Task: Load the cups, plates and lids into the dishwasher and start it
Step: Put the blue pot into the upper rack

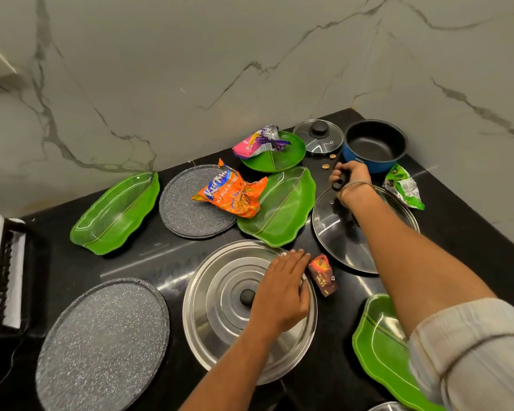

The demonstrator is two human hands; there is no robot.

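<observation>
My left hand (282,287) rests on the right part of a large steel lid (220,315) with a black knob, fingers bent over its rim. My right hand (350,175) is closed around the black handle of a blue saucepan (374,145) at the back right. Beneath my right forearm lies a glass lid (335,232). A small glass lid (318,137) sits behind it. Green leaf-shaped plates lie at the left (116,213), centre (282,209), back (282,157) and near right (377,345). Two grey speckled plates lie at the front left (101,345) and centre (184,215).
On the black counter (161,256) lie snack wrappers: orange (230,192), pink-purple (258,142), green (404,186) and a small brown one (322,274). A black and white rack (4,274) stands at the left edge. Marble walls close the corner behind.
</observation>
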